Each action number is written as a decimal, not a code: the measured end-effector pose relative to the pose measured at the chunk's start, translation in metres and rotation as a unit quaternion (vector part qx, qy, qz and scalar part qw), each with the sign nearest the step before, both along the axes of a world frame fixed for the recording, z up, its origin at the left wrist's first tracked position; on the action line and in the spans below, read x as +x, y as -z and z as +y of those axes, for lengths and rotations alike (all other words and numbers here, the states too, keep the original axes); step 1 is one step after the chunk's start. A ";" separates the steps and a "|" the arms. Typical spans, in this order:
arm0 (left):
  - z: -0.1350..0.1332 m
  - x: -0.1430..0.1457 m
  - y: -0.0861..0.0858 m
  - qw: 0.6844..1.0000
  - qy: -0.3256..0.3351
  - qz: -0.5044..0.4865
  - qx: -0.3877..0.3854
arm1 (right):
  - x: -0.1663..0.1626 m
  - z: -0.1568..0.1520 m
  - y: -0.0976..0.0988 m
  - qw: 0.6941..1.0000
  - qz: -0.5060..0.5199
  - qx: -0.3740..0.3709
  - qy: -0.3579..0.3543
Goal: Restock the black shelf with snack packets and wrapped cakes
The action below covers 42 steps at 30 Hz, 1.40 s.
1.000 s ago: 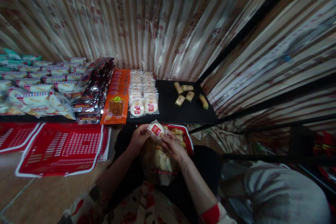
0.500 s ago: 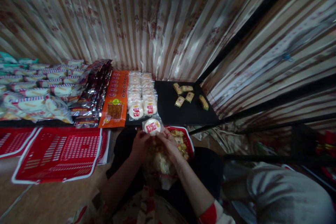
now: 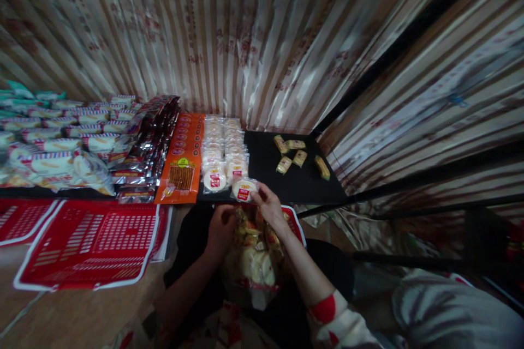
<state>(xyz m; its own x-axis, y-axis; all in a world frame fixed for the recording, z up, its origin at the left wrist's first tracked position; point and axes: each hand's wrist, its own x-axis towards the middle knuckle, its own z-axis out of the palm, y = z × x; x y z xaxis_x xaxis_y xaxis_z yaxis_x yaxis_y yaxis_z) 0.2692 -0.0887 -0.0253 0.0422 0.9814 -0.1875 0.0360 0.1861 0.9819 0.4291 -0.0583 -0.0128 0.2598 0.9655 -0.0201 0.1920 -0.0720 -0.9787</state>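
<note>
My right hand (image 3: 270, 207) pinches a round white cracker in a clear wrapper with a red label (image 3: 244, 191). This cracker is at the front edge of the black table, just before two rows of similar wrapped crackers (image 3: 213, 177). Lower and to the left, my left hand (image 3: 221, 227) hovers over the near rim of a red basket (image 3: 301, 229) on my lap, its fingers loosely bent and apart from the cracker. Inside the basket are gold-wrapped snacks (image 3: 250, 237) and white round crackers (image 3: 257, 266), partly hidden by my right forearm.
An orange snack packet (image 3: 180, 161) lies left of the cracker rows, beside dark red packets (image 3: 141, 147) and white snack packs (image 3: 57, 163). Several small gold packs (image 3: 295, 144) lie on the black table (image 3: 262, 161). Red basket (image 3: 102, 240) stands lower left. A person's grey clothing (image 3: 446, 311) shows lower right.
Both hands held the wrapped cracker before. Now my right hand alone has it, moved up and right to the table's edge; my left hand has let go. The view has shifted slightly.
</note>
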 end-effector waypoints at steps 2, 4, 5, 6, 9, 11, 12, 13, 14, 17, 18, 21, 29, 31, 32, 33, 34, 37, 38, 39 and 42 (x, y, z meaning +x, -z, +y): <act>0.007 0.001 -0.003 0.996 0.002 0.044 0.071 | 0.000 0.013 0.004 0.999 -0.046 0.001 -0.011; 0.014 0.002 -0.004 0.989 0.001 0.076 0.128 | -0.002 0.024 0.007 0.995 -0.103 0.004 -0.003; 0.018 0.003 -0.004 0.985 0.005 0.089 0.149 | -0.003 0.029 0.009 0.991 -0.134 0.005 0.005; 0.022 0.004 -0.004 0.981 0.012 0.102 0.164 | -0.004 0.033 0.009 0.986 -0.164 0.004 0.015; 0.032 0.008 0.000 0.974 0.036 0.135 0.179 | -0.006 0.039 0.007 0.972 -0.230 -0.010 0.040; 0.035 0.010 0.003 0.971 0.045 0.152 0.179 | -0.008 0.039 0.005 0.969 -0.242 -0.019 0.045; 0.035 0.011 0.005 0.969 0.047 0.162 0.182 | -0.010 0.037 0.004 0.969 -0.243 -0.018 0.048; 0.035 0.011 0.006 0.966 0.047 0.172 0.187 | -0.012 0.035 0.004 0.968 -0.246 -0.012 0.051; 0.035 0.012 0.008 0.963 0.048 0.183 0.193 | -0.014 0.032 0.005 0.966 -0.252 -0.003 0.054; 0.034 0.012 0.012 0.951 0.054 0.216 0.213 | -0.021 0.025 0.009 0.956 -0.285 0.028 0.058; 0.035 0.013 0.014 0.948 0.057 0.226 0.216 | -0.023 0.024 0.011 0.953 -0.294 0.032 0.057; 0.037 0.014 0.017 0.940 0.065 0.254 0.218 | -0.026 0.025 0.015 0.951 -0.301 0.028 0.058; 0.009 0.011 0.008 0.913 0.091 0.267 0.294 | -0.011 -0.015 0.015 0.969 -0.213 0.055 0.109; -0.009 0.012 0.008 0.902 0.156 0.276 0.291 | 0.001 -0.043 0.015 0.964 -0.235 0.015 0.123; -0.018 0.015 0.010 0.892 0.200 0.285 0.288 | 0.008 -0.058 0.015 0.961 -0.249 -0.024 0.120; -0.027 0.017 0.012 0.878 0.247 0.294 0.285 | 0.016 -0.073 0.015 0.955 -0.271 -0.068 0.103; -0.037 0.021 0.014 0.861 0.294 0.306 0.281 | 0.022 -0.087 0.015 0.945 -0.298 -0.118 0.070; -0.062 0.033 0.023 0.816 0.389 0.349 0.246 | 0.035 -0.121 0.016 0.876 -0.376 -0.289 -0.083; -0.069 0.037 0.026 0.808 0.405 0.363 0.225 | 0.036 -0.129 0.017 0.848 -0.393 -0.330 -0.130; -0.075 0.040 0.028 0.804 0.416 0.374 0.203 | 0.034 -0.135 0.019 0.825 -0.407 -0.356 -0.167; -0.087 0.046 0.034 0.801 0.427 0.386 0.165 | 0.024 -0.145 0.025 0.784 -0.439 -0.386 -0.209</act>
